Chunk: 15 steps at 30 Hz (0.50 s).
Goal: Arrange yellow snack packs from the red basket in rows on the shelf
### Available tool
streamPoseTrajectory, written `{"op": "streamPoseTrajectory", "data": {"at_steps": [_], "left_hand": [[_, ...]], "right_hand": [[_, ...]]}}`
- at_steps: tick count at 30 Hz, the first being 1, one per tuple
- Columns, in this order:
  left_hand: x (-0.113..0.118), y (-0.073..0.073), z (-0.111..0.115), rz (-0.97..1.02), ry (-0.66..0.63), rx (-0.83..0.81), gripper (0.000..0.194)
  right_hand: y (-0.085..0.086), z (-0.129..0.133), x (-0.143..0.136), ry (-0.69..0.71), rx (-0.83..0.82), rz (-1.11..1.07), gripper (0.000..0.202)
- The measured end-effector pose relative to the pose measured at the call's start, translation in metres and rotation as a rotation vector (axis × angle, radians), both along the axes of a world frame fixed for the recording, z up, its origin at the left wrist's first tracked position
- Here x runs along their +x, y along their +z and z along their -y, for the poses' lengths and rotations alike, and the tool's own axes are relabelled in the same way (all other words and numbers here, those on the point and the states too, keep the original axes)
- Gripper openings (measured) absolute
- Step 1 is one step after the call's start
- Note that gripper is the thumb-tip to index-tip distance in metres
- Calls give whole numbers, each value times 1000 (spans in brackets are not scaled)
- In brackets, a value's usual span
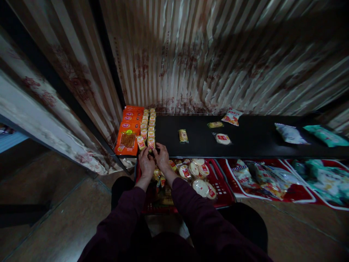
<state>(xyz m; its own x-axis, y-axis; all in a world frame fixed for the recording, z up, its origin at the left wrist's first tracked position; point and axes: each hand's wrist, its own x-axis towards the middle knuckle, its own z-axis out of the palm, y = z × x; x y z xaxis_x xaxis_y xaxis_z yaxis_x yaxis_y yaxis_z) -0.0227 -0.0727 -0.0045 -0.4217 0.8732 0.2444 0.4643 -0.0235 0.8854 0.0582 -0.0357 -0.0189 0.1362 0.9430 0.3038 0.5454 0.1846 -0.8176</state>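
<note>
At the front end of two rows of small yellow snack packets (144,134), my left hand (146,162) and my right hand (161,157) come close together. Their fingertips press from both sides on the front packet (151,143) of the right-hand row, with the fingers bent and partly hiding its lower end. Left of the rows lie overlapping orange snack bags (126,136). Below my forearms a red basket (225,187) holds round white crackers in clear wrap (200,188) and more small yellow packets.
On the black shelf (259,136) lie a yellow packet (183,135), another (215,124), a wrapped round cracker (222,138), a red-white bag (232,116), a pale bag (290,133) and a teal bag (325,135). More filled baskets (308,196) stand right; a dark post (109,54) rises left.
</note>
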Motion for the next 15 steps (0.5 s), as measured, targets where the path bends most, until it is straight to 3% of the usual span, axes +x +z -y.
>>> {"op": "streamPoseTrajectory", "data": {"at_steps": [9,15], "left_hand": [[6,3,17,10,30,20,41],[22,-7,39,35,15,8,34]], "right_hand": [[5,18,1,-32,-10,-30,36],[-3,46,11,-43,-7,-25,30]]}}
